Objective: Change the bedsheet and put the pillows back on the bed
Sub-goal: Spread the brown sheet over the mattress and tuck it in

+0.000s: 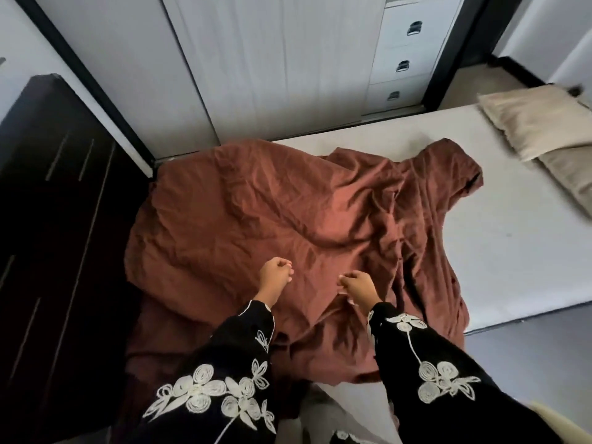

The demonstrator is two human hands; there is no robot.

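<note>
One brown bedsheet (272, 219), crumpled across the headboard (64, 187) end of the bare white mattress (499, 251). Two beige pillows (528, 120), overlapping, at the mattress's far right corner. Three closed drawers (407, 49) beyond. Over the bedsheet, left hand (275, 274), grip clenched on nothing; right hand (355, 285) curled against a fold, grip unclear.

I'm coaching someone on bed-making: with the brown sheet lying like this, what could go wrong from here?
1. The brown sheet lies bunched and creased at the dark board's end, with much of the white mattress bare. If it is spread without finding its corners, it may end up skewed.
2. The pillows lie on the bare mattress at the far end. Pulling the sheet that way could catch them or push them off.
</note>
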